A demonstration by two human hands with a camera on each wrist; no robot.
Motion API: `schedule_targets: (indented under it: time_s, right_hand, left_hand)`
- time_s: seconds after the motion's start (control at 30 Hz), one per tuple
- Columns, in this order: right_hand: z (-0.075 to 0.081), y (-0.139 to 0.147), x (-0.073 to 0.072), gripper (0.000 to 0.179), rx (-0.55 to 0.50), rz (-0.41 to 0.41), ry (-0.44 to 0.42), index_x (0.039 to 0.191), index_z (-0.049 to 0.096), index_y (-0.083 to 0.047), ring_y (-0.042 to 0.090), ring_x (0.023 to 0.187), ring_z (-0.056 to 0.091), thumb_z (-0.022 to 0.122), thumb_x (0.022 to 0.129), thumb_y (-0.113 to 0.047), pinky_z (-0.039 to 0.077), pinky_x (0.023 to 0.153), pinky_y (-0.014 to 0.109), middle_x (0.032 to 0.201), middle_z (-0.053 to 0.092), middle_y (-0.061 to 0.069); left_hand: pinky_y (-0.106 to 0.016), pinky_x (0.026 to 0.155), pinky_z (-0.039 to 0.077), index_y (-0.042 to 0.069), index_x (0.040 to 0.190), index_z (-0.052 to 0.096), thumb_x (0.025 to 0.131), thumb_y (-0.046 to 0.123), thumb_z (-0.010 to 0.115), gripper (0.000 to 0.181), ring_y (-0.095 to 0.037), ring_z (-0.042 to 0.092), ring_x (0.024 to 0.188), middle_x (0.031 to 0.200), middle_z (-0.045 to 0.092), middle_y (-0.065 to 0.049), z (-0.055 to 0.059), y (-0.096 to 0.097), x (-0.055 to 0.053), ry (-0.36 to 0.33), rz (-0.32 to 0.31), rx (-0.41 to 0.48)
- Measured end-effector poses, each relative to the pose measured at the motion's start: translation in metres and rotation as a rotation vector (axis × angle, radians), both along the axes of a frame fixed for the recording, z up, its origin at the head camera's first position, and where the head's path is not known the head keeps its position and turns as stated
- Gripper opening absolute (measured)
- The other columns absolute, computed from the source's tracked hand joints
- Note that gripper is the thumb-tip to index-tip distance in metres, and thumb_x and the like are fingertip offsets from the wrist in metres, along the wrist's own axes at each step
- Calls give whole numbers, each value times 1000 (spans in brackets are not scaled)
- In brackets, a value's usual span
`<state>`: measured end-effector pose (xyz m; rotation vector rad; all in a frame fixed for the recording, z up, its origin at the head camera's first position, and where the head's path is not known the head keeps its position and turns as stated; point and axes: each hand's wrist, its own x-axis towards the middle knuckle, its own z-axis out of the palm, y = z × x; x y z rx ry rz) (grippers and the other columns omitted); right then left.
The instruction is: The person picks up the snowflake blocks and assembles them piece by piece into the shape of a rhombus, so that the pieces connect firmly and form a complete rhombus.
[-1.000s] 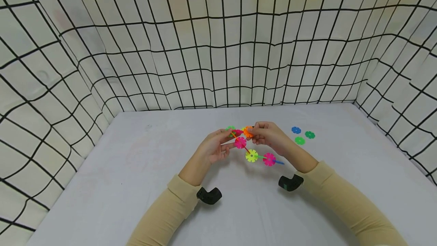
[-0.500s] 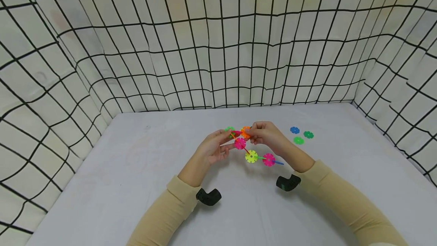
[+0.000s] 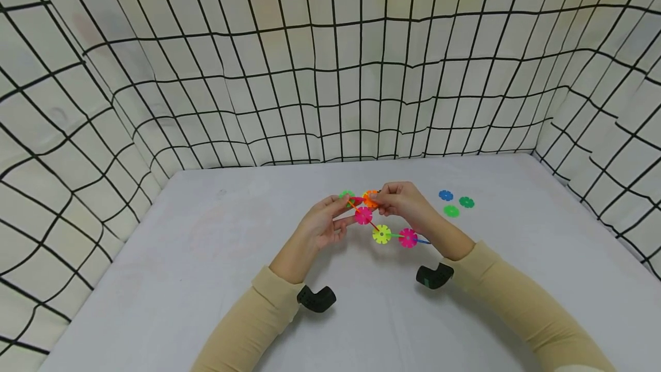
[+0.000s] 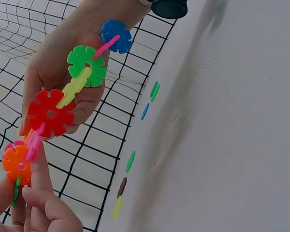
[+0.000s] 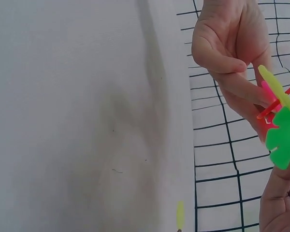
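A chain of notched plastic flower discs hangs between the hands in the head view, including a pink disc (image 3: 364,216), a yellow disc (image 3: 381,234) and another pink disc (image 3: 408,238). The left hand (image 3: 324,225) pinches the chain's upper end, near a green disc (image 3: 345,195). The right hand (image 3: 408,205) pinches an orange disc (image 3: 369,197), held right against the raised end. In the left wrist view the chain's red disc (image 4: 50,113), green disc (image 4: 87,66) and blue disc (image 4: 117,36) overlap the right hand. In the right wrist view a green disc (image 5: 286,140) partly hides the fingers.
Loose on the white table (image 3: 217,257), right of the hands, lie a blue disc (image 3: 446,195), a dark green disc (image 3: 467,202) and a light green disc (image 3: 451,211). A yellow disc (image 4: 117,208) and a dark disc (image 4: 122,186) also lie there. Black-gridded cloth walls (image 3: 330,62) enclose the table.
The right hand has shifted slightly left with the orange disc, closer to the left hand. The chain's free end has swung up a little. The left hand stays nearly still.
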<state>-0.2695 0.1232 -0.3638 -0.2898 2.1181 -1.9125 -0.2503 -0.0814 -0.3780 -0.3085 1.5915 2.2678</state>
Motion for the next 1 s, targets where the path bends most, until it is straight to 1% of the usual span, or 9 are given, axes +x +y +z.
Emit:
schedule_targets:
  time_s: [0.33,0.63,0.73,0.87,1.0]
  right_hand:
    - [-2,2,2,22,19,-6,-3,78,64,-4,17,68,60,63,99,-6,56,74,25,71,63,3]
    - [-4,-1,2,22,18,-21,-3,78,63,-3,16,67,62,64,100,-7,57,74,25,73,65,4]
    - [-5,-3,2,23,14,-23,0,77,64,-3,16,67,63,64,100,-7,57,74,25,73,65,4]
    - [-3,-5,2,23,-1,-20,2,78,64,-3,15,66,63,64,100,-8,56,72,23,74,65,3]
    - [2,-7,3,22,-1,-9,-15,80,63,-3,14,64,60,62,101,-9,56,70,22,74,64,4]
  left_hand:
    - [-17,52,45,15,93,54,104,25,62,17,-13,71,75,112,68,-3,-3,1,2,-2,-9,-8]
    - [-17,52,44,16,89,54,104,23,63,19,-13,71,74,107,69,0,-5,1,2,-17,14,4]
    - [-17,52,44,16,90,54,104,23,63,18,-12,71,75,109,69,0,-4,-1,3,-20,14,6]
    - [-17,54,44,15,95,58,104,25,63,15,-12,70,77,115,68,-3,-2,-3,2,-17,3,-3]
    - [-18,55,45,14,97,61,104,28,64,16,-12,69,76,109,69,-3,1,-4,0,-6,-7,-13]
